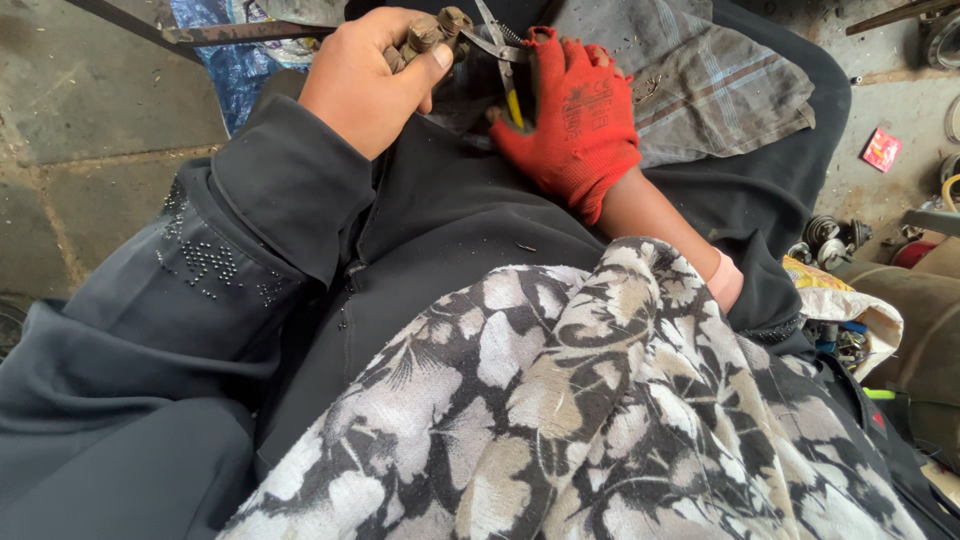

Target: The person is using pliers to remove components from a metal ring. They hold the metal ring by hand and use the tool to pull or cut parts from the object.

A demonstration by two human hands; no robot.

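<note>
My bare left hand (365,75) is closed around a small rusty metal part (425,35) at the top of the view, above my lap. My right hand (575,120), in a red work glove, grips a pair of pliers (500,55) with a yellow handle. The pliers' jaws point toward the metal part and touch or nearly touch it. Both hands work over dark clothing and a grey checked cloth (700,80) spread on my lap.
A black and white flowered scarf (600,420) fills the lower foreground. Concrete floor (80,120) lies left. A blue plastic sheet (225,60) and a metal bar (230,35) are top left. Small metal parts (830,240) and a red packet (882,150) lie on the right.
</note>
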